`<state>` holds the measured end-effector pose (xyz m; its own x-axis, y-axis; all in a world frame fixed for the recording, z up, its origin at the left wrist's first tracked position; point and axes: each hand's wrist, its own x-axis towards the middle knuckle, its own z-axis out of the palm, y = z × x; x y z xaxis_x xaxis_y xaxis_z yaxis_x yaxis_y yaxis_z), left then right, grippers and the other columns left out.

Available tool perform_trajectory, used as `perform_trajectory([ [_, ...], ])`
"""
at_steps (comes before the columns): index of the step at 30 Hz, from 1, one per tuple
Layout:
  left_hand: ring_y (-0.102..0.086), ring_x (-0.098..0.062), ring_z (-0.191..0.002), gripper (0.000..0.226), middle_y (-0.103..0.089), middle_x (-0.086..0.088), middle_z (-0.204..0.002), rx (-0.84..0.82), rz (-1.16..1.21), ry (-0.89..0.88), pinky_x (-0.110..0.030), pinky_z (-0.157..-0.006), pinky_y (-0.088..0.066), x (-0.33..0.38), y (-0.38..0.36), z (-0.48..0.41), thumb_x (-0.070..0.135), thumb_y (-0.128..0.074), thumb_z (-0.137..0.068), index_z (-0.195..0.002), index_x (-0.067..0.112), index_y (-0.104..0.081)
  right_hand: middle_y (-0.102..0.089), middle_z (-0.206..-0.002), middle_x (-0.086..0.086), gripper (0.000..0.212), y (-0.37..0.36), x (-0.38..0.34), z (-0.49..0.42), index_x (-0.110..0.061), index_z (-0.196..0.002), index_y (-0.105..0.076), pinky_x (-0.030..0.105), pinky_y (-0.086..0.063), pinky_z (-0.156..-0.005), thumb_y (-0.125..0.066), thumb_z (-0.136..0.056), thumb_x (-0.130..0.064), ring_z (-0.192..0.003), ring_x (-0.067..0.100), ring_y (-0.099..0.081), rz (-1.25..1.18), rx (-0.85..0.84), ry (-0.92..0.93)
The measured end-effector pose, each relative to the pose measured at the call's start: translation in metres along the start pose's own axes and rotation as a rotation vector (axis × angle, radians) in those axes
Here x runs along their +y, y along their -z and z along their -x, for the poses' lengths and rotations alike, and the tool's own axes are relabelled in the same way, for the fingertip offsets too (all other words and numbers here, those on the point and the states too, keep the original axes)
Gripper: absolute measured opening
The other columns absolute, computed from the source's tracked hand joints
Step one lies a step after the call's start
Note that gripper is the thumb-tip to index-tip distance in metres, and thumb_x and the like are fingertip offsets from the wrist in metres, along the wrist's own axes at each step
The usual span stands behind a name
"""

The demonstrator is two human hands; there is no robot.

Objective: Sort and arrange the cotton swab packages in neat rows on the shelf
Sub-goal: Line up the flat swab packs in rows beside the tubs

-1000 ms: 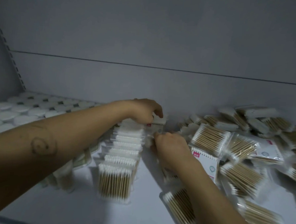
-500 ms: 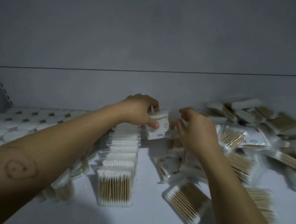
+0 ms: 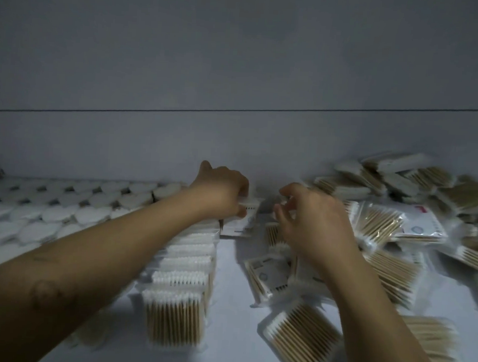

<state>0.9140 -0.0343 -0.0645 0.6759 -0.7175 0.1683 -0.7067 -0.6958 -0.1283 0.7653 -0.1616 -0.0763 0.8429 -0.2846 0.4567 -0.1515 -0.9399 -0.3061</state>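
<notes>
- Far to the left of both hands, round white lidded containers [image 3: 64, 213] fill the shelf [image 3: 230, 332] in close rows, up to the back wall [image 3: 238, 70]; there is no free floor between them.
- The left forearm comes in from the lower left corner and goes up diagonally, passing over the left side of the row of packages [image 3: 182, 288].
- This row stands upright, one package behind another, with the white cotton tips on top and the wooden sticks facing the camera. It begins near the front edge and runs back until under the left hand [image 3: 220, 192].
- The left hand is at the far end of the row, near the back wall, with the knuckles up and the thumb lifted. Its fingers are closed on a package [image 3: 245, 217] with a printed label, which is at the back end of the row.
- Between the two hands, a strip of bare white shelf runs from the held package toward the front edge. This is the widest open room.
- The right hand [image 3: 313, 226] hovers just right of the held package, above the loose packages, wrist bent, fingers curled and spread. It holds nothing.
- Below the right wrist, some packages [image 3: 266, 279] lie flat and tilted, and one [image 3: 301, 342] lies near the front edge.
- Right of the right hand, a disordered pile of packages [image 3: 402, 217] covers the shelf until the frame edge and reaches the back wall; it is blurred.
</notes>
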Motion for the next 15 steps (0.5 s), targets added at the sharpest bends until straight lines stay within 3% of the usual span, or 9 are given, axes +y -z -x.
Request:
perform_trajectory([
  [3, -0.047, -0.017, -0.111, 0.039, -0.060, 0.008, -0.114, -0.002, -0.033, 0.007, -0.035, -0.084, -0.020, -0.002, -0.001, 0.001, 0.054, -0.066, -0.080, -0.111, 0.032, -0.062, -0.071, -0.103, -0.003, 0.024, -0.003, -0.004, 0.002, -0.031, -0.108, -0.063, 0.036, -0.039, -0.092, -0.047, -0.091, -0.033, -0.102, 0.025, -0.062, 0.005, -0.082, 0.052],
  [10, -0.057, -0.019, -0.100, 0.036, -0.065, 0.003, -0.102, -0.022, -0.295, -0.003, -0.036, -0.084, -0.024, 0.010, 0.001, -0.010, 0.050, -0.069, -0.079, -0.104, 0.024, -0.061, -0.068, -0.112, -0.003, 0.027, -0.005, -0.007, 0.005, -0.032, -0.119, -0.058, 0.037, -0.039, -0.094, -0.046, -0.095, -0.031, -0.106, 0.023, -0.059, -0.010, -0.167, 0.147],
  [15, -0.059, -0.020, -0.093, 0.031, -0.065, 0.002, -0.099, -0.048, -0.285, 0.078, -0.036, -0.080, -0.021, 0.013, 0.000, -0.004, 0.049, -0.067, -0.082, -0.096, 0.022, -0.062, -0.068, -0.116, -0.004, 0.031, -0.001, -0.010, 0.009, -0.035, -0.125, -0.059, 0.037, -0.044, -0.094, -0.048, -0.097, -0.028, -0.108, 0.021, -0.059, -0.109, -0.287, 0.229],
])
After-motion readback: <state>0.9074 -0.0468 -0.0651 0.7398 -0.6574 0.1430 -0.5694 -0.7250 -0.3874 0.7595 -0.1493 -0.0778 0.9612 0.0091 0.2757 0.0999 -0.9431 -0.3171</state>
